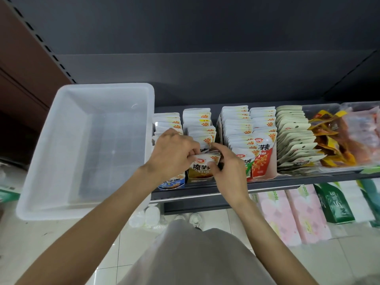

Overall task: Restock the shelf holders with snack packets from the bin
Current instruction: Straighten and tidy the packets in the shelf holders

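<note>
A translucent white bin (61,153) rests on the shelf's left end, and nothing shows inside it. To its right stand cardboard holders filled with rows of white snack packets (199,122). My left hand (172,153) and my right hand (228,167) meet over the front of the second holder (200,177). Both pinch the top of a white and brown snack packet (202,165) that stands at the front of that row. The blue holder (170,185) shows under my left wrist. Red and green packets (262,161) front the neighbouring rows.
Pale hanging-hole packets (294,138) and clear trays of orange and pink snacks (349,136) fill the shelf's right part. The dark shelf edge (205,192) runs below. Pink tissue packs (292,212) and green packs (335,204) lie on the lower level. White shoes (195,220) stand on the tiled floor.
</note>
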`<state>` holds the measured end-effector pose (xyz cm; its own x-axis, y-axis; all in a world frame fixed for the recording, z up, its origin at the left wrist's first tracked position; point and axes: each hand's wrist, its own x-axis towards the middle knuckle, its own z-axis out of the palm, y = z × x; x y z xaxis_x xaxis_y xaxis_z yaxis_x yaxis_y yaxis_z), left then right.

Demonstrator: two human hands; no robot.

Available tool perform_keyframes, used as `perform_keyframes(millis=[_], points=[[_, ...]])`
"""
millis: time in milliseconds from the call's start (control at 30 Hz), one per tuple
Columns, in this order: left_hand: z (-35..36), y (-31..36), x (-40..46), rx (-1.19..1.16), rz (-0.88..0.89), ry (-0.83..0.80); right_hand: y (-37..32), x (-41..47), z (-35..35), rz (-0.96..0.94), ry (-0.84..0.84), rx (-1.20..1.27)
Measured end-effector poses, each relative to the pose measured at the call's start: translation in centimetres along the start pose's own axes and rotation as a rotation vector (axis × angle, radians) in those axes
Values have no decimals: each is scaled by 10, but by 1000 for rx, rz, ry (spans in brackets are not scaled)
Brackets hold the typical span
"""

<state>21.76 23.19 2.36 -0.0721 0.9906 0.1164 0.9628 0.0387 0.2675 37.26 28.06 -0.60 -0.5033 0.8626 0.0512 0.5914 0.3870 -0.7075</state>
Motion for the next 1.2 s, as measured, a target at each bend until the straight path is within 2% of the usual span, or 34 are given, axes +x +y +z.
perform_keyframes(millis=[100, 167, 300, 433, 633, 833, 1033, 1133, 1200], points=[[-2, -1, -11, -85, 25, 174, -4, -5, -7, -66, 105, 60], [-1, -5, -18, -101, 40, 230, -4, -7, -7, -129, 105, 87], [-2, -14, -25, -184, 4, 153, 6, -13, -3, -174, 1, 78], [-5, -27, -25, -315, -41, 133, 17, -24, 1, -258, 13, 9], [-4, -32, -10, -253, -28, 25, 22, -36, -5, -357, 61, -16], [1, -23, -3, -227, 15, -4, 20, -34, -10, -332, 69, -41], [3, -22, -11, -315, 163, -65, 8, -23, -4, -167, 53, 90], [2, -20, -14, -333, 136, -66, 3, -16, -1, -95, -54, 152], [2, -16, -15, -351, 59, -8, 0, -12, 2, -86, -109, 134]])
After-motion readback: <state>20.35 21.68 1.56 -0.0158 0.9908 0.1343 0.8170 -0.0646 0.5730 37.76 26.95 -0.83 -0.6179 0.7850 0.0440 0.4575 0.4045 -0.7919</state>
